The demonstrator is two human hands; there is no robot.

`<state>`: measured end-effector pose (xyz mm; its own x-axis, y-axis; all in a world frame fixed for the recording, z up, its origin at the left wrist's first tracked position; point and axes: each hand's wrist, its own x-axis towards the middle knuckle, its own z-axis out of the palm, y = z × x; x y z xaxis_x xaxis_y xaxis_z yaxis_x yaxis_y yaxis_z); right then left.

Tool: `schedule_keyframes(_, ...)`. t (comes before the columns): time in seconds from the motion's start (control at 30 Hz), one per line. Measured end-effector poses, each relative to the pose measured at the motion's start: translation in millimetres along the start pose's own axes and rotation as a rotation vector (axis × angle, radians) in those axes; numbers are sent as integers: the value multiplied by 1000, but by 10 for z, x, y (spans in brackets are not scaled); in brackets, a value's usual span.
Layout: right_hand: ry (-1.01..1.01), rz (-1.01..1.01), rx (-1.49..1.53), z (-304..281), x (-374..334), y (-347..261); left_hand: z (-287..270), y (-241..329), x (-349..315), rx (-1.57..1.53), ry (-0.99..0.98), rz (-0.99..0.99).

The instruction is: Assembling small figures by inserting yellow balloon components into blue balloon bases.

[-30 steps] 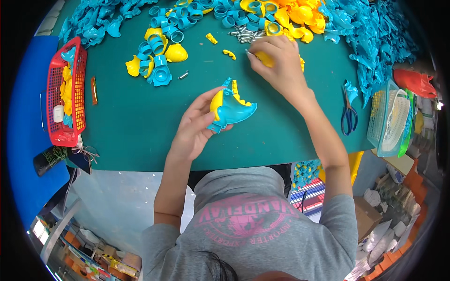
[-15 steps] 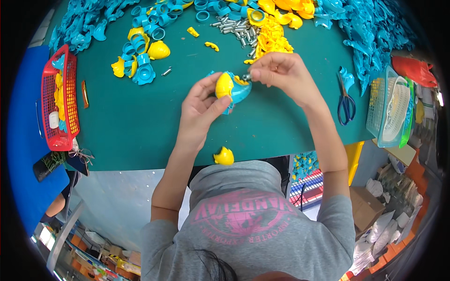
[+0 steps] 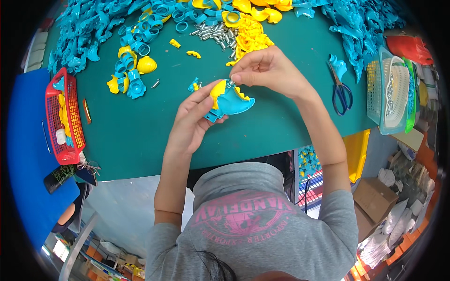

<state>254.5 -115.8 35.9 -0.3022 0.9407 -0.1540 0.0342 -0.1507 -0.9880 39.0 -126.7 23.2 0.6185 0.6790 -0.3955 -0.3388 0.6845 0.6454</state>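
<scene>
- Gripping a curved blue shell (image 3: 236, 106) in the left hand (image 3: 187, 119), thumb and fingers clamped on its left end. Shell is held over the green table (image 3: 140, 136), in front of the torso.
- Right hand (image 3: 269, 72): thumb and forefinger pinched on a small metal piece (image 3: 229, 83) at the shell's upper edge. Fingertips cover part of it, so can't tell if it's seated.
- Done so far: yellow rounded piece (image 3: 217, 92) against the shell's left end, yellow scalloped strip (image 3: 241, 94) along its upper right edge. Can't tell if they're fixed or just placed.
- My read: this unit is only part-built, metal piece in progress.
- Small blue-and-yellow piece (image 3: 193, 85) just beyond the left fingers. Can't tell if it touches them.
- Remaining loose stock is large: metal cylinders (image 3: 219, 33) heaped near a yellow parts pile (image 3: 253, 38), blue rings (image 3: 164, 10) beside them, blue part heaps at far left (image 3: 82, 37) and far right (image 3: 354, 30).
- Off to the side: scissors (image 3: 342, 96) at right and red basket (image 3: 76, 131) at left, neither touched.
</scene>
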Motion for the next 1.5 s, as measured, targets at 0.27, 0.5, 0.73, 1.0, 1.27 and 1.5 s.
schedule_keyframes(0.27,19,58,136,67,-192,-69,78,3,-106,59,-74,41)
schedule_keyframes(0.5,119,-117,-27,216,-343,-3,134,-46,-224,124,-97,57)
schedule_keyframes(0.73,196,-317,-148,627,-1095,-219,-232,53,-545,-137,-95,204)
schedule_keyframes(1.0,-451,-309,-553,1799,-923,1042,-875,365,-1338,-472,-180,548)
schedule_keyframes(1.27,-276,-505,-463,966,-940,-262,-1649,86,-2196,-476,189,893)
schedule_keyframes(1.5,1069,-218,-1084,-1255,-860,-67,-1602,6,-1888,-718,19,728)
